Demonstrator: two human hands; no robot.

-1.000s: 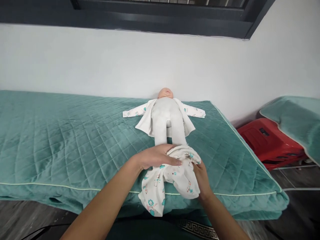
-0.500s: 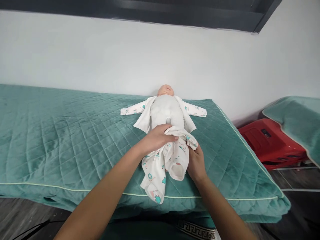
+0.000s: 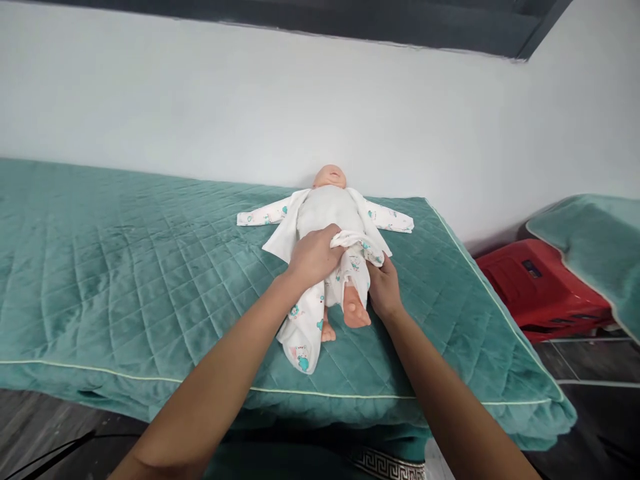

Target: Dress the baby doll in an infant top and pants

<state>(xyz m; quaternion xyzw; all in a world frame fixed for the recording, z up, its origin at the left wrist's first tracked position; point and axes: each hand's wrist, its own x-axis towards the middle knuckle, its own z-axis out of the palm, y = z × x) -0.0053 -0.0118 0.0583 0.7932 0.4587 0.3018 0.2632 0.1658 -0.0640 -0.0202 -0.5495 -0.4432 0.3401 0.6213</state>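
Note:
A baby doll [image 3: 328,207] lies on its back, its head toward the wall, with an open white printed jacket [image 3: 281,240] on its arms. Both of my hands grip the waistband of white baby pants [image 3: 307,320] with a green and pink print. My left hand [image 3: 316,257] is closed on the cloth over the doll's hips. At the doll's other side, my right hand [image 3: 385,285] pinches the bunched edge. One doll foot [image 3: 355,312] sticks out of the right pant leg. The other foot [image 3: 327,330] shows beside the left pant leg, which lies flat on the bed.
The doll rests on a green quilted bed cover [image 3: 150,280] with a pale piped edge. A white wall [image 3: 250,100] stands behind it. Off the bed's right side are a red plastic case [image 3: 543,287] and another green cover [image 3: 590,233].
Both hands have moved up the doll toward its waist, drawing the pants along. A foot has come out through the right leg opening, and the other foot is now visible.

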